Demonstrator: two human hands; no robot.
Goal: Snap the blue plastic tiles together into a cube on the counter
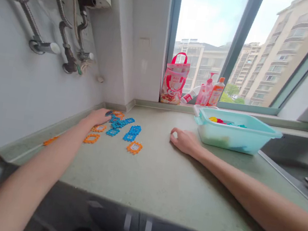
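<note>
Flat interlocking plastic tiles with toothed edges lie on the left of the counter. My left hand (pixel 100 118) is at the back of this group, its fingers closed at a dark blue interlocking tile (pixel 109 113). Blue tiles (pixel 119 124) lie bunched beside it, partly overlapping. Two more blue tiles (pixel 132 133) sit a little to the right. Nearest the front is an orange tile (pixel 134 147) with a pale centre; an orange frame-shaped tile (pixel 92 138) lies by my left wrist. My right hand (pixel 185 141) rests on the counter, fingers curled in with nothing visible in them.
A turquoise tub (pixel 235 133) holding colourful pieces stands right of centre, beside the metal sink (pixel 303 161). Bottles (pixel 211 91) and a pink bag (pixel 174 82) line the windowsill. Pipes (pixel 64 36) hang on the left wall. The counter's front edge (pixel 129 206) runs below.
</note>
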